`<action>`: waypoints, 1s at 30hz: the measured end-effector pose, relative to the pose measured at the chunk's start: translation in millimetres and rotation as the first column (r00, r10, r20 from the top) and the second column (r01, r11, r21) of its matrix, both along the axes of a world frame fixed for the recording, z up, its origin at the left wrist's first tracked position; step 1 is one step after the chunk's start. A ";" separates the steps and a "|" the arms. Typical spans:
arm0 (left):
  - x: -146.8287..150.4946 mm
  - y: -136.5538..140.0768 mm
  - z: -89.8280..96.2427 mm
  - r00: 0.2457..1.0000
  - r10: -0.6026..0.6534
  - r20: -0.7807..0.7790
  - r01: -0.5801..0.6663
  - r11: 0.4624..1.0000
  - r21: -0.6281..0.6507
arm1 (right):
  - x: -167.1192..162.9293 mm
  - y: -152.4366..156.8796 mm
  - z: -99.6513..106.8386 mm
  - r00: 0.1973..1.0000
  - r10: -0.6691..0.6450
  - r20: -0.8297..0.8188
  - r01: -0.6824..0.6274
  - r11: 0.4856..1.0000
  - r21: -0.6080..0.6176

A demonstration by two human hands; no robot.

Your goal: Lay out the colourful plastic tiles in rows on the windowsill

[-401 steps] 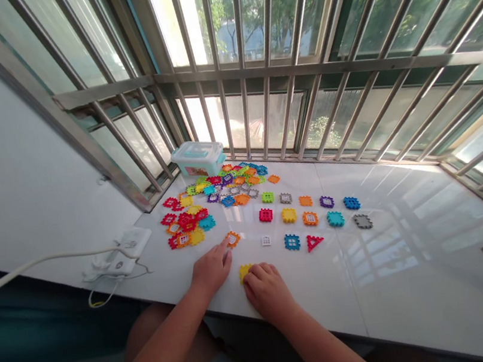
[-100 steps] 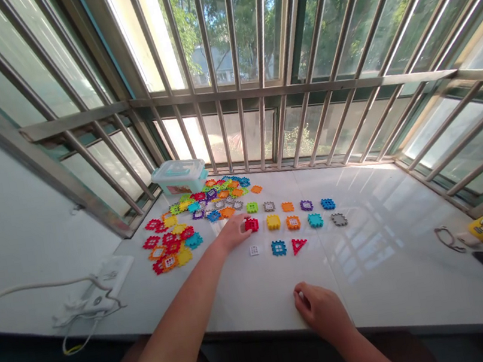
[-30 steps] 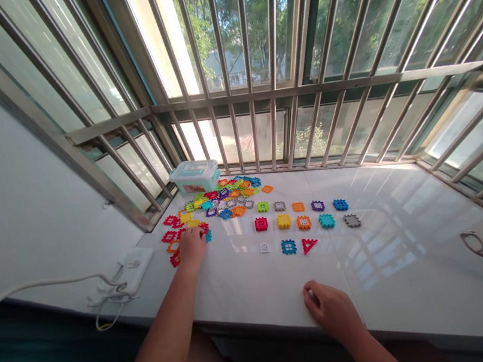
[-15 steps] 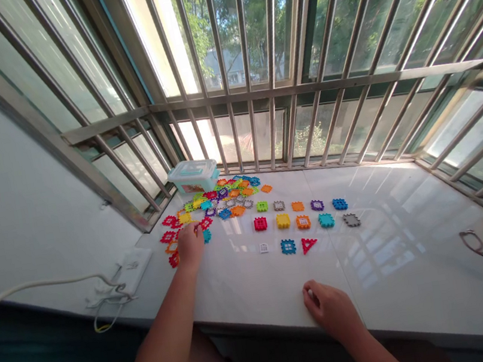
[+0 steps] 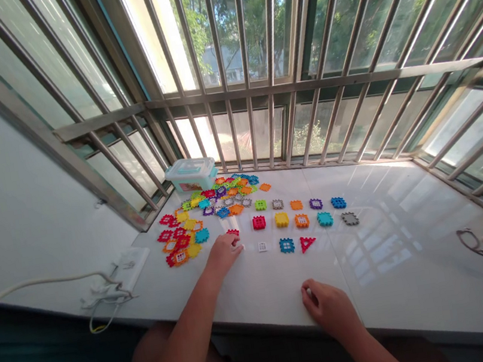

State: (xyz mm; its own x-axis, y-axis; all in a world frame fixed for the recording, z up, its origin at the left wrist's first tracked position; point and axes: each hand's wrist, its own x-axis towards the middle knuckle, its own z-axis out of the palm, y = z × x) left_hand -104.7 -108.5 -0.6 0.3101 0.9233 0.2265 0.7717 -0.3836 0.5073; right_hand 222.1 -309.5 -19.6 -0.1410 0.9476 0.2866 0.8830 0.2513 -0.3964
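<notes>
My left hand (image 5: pixel 223 254) is over the white tabletop, its fingers closed on a red notched plastic building tile (image 5: pixel 232 232), which they partly cover. Just right of it lie a stacked red tile block (image 5: pixel 259 222) and a small white window piece (image 5: pixel 262 247). Farther right are a blue window tile (image 5: pixel 286 245) and a red triangle frame (image 5: pixel 308 244). Near the front edge my right hand (image 5: pixel 331 305) rests on the table, its fingers curled in a loose fist with no object showing.
A heap of mixed coloured tiles (image 5: pixel 202 235) spreads at the left, before a lidded plastic box (image 5: pixel 192 174). Rows of sorted stacks, among them a yellow one (image 5: pixel 281 220), stand mid-table. A power strip (image 5: pixel 130 273) is at left, eyeglasses (image 5: pixel 474 243) at right. Barred windows enclose the back.
My left hand has moved right from the tile heap, carrying a red tile to beside the sorted stacks. My right hand stays in place. The view has shifted very slightly.
</notes>
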 end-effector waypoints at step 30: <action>46.3 73.0 19.4 0.974 -0.190 0.127 0.190 0.982 0.012 | -0.8 0.0 6.7 1.000 -0.007 -0.007 0.006 0.998 -0.067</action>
State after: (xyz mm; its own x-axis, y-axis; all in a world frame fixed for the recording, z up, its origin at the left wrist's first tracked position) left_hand -58.4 -35.6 18.7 0.4487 0.8502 0.2752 0.6140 -0.5171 0.5963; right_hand 221.3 -309.5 -13.0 -0.1329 0.9657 0.2230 0.8816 0.2180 -0.4186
